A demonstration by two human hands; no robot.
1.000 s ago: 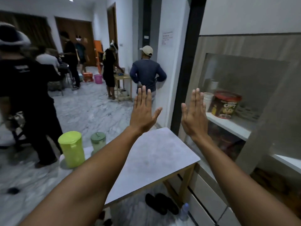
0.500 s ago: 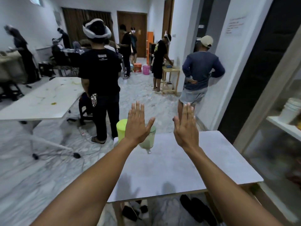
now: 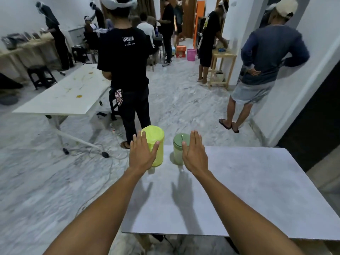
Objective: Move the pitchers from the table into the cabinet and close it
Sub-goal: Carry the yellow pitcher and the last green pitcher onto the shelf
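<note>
two lidded plastic pitchers, yellow-green pitcher (image 3: pixel 154 144) and green pitcher (image 3: pixel 179 148), stand at the table's (image 3: pixel 248 181) far left corner. left hand (image 3: pixel 142 153) and right hand (image 3: pixel 195 153) hover flat, fingers spread, holding nothing. likely light, rigid and smooth: grip around the body.

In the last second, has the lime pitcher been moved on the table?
No. The lime pitcher stands at the table's far left corner beside the green pitcher, as earlier; only the camera turned.
</note>
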